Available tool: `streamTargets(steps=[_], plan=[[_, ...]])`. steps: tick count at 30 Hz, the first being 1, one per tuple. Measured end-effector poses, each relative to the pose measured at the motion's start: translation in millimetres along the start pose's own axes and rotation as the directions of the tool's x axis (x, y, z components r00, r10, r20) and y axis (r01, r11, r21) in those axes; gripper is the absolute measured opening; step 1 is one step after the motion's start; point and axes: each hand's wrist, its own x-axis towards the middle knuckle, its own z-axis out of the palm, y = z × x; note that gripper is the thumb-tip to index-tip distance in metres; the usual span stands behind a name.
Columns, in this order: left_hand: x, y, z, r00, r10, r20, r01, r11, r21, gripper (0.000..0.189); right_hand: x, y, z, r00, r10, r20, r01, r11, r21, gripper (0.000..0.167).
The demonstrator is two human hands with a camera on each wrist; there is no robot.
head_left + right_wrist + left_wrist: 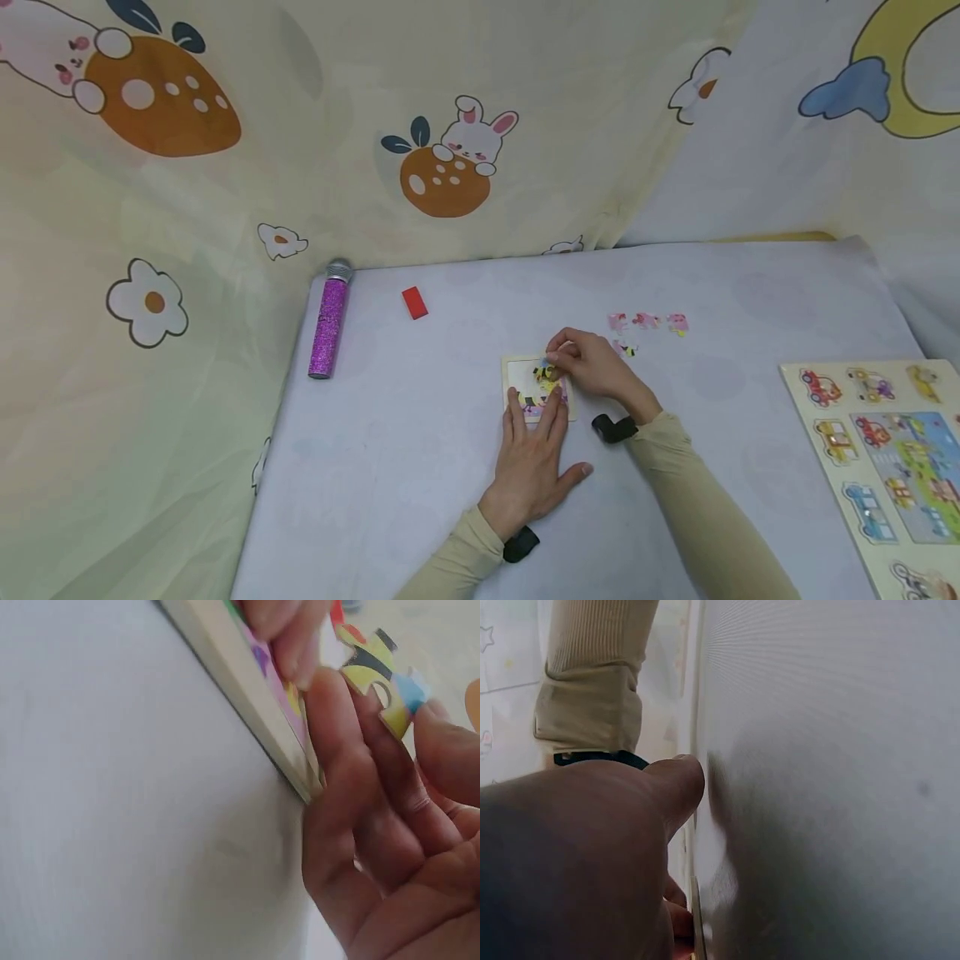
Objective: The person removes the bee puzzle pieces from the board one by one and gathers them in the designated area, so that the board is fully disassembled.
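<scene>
A small framed jigsaw puzzle [506, 385] lies on the white table, some pieces in its lower part. My left hand [528, 471] rests on its lower edge with fingers extended and thumb out to the side. A yellow and black puzzle piece with a blue patch [361, 661] is pinched between the thumb and fingers of my right hand [596, 367], over the frame's right side. In the left wrist view, the left hand [577, 855] hides most of the puzzle. Loose pink puzzle pieces [646, 320] lie just beyond the right hand.
A purple glitter microphone [328, 329] lies at the table's left edge. Near the back is a red rectangle [415, 302]. At the right is a large picture board [821, 442] with vehicle shapes. A printed curtain [315, 150] hangs behind the table.
</scene>
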Motion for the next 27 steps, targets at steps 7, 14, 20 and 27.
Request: streamTargets(steps=[7, 14, 20, 27], plan=[[0.5, -0.2, 0.8, 1.000, 0.004, 0.002, -0.004, 1.000, 0.005, 0.094, -3.4, 4, -10, 0.998, 0.045, -0.053, -0.044, 0.999, 0.022, 0.016], [0.2, 0.6, -0.7, 1.000, -0.001, 0.000, 0.001, 1.000, 0.009, 0.093, -7.0, 13, -17, 0.985, 0.105, -0.134, -0.104, 0.994, 0.013, 0.023], [-0.1, 1.2, 0.1, 1.000, -0.008, 0.005, 0.008, 1.000, -0.005, 0.094, -15.3, 25, -31, 0.975, 0.096, -0.198, -0.106, 0.994, -0.036, 0.026], [-0.4, 1.4, 0.8, 1.000, -0.008, 0.012, 0.008, 0.999, -0.031, 0.094, -28.7, 43, -60, 0.955, 0.083, -0.283, -0.115, 0.988, -0.099, 0.031]])
